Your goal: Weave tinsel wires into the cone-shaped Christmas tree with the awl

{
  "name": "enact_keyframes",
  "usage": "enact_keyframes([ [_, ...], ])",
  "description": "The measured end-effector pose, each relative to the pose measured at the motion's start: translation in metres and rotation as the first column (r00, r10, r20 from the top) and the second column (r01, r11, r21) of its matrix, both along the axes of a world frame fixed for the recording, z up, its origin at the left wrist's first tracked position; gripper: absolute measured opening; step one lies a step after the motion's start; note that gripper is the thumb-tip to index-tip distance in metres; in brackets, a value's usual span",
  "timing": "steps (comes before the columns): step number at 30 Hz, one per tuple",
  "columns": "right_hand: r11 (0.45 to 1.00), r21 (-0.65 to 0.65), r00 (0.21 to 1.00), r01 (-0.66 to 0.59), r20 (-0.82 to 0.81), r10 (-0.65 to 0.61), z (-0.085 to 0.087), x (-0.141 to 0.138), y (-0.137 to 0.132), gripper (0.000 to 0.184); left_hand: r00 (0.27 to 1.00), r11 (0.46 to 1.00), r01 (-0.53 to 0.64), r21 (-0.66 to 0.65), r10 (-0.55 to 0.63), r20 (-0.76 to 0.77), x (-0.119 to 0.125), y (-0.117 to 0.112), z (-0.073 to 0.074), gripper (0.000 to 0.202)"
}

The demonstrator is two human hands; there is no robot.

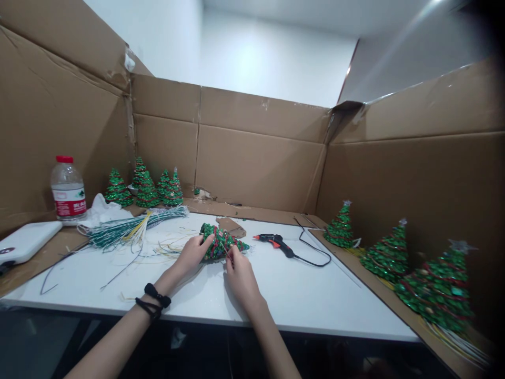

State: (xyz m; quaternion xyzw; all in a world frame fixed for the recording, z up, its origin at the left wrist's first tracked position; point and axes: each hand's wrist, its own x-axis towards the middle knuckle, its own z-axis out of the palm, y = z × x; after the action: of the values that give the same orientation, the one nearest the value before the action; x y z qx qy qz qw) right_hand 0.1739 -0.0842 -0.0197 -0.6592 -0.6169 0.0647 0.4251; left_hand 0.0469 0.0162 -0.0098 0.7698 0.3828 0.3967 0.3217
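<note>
A small green Christmas tree (221, 242) with red garland lies on its side above the white board, its tip pointing right. My left hand (193, 253) is closed around its base end. With thumb and fingers pinched together, my right hand (239, 268) is at the tree's side near the tip. A thin strand shows at those fingertips, but I cannot tell what it is. Just right of the tree's tip lies a black and orange glue gun (275, 243) with its cord. Behind the tree is a torn cardboard piece (232, 227).
Cardboard walls (260, 152) enclose the white board (315, 300). At left are a bundle of green and white wires (118, 230), crumpled tissue (103, 208), a bottle (68, 192) and a white device (29, 241). Small trees stand back left (147, 190) and along the right (389, 252).
</note>
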Motion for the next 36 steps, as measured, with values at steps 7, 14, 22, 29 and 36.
enact_keyframes([
  [7, 0.996, -0.088, 0.998, 0.03, 0.054, -0.025, 0.0065, -0.0031, -0.004, 0.012, 1.0, 1.0, -0.007, 0.005, 0.006, 0.016, 0.0003, 0.0003, -0.0006, 0.044],
  [14, 0.994, -0.103, 0.995, 0.035, 0.101, -0.025, 0.0078, -0.0036, -0.0052, 0.012, 1.0, 1.0, -0.008, 0.0, 0.008, 0.005, -0.0002, 0.0015, -0.0008, 0.045],
  [22, 0.995, -0.095, 0.991, 0.024, 0.137, -0.01, 0.0076, -0.0043, -0.0063, 0.019, 1.0, 1.0, -0.001, 0.002, 0.001, 0.013, -0.0006, -0.0016, 0.0016, 0.045],
  [29, 0.996, -0.088, 0.994, 0.001, 0.108, 0.008, 0.0074, -0.0043, -0.0056, 0.02, 1.0, 1.0, -0.008, -0.017, 0.008, 0.008, -0.0006, -0.0029, 0.0025, 0.044],
  [36, 0.997, -0.079, 0.997, -0.019, 0.076, 0.025, 0.0059, -0.0043, -0.0054, 0.017, 1.0, 1.0, -0.004, 0.014, 0.004, -0.011, -0.001, -0.0004, 0.0016, 0.044],
])
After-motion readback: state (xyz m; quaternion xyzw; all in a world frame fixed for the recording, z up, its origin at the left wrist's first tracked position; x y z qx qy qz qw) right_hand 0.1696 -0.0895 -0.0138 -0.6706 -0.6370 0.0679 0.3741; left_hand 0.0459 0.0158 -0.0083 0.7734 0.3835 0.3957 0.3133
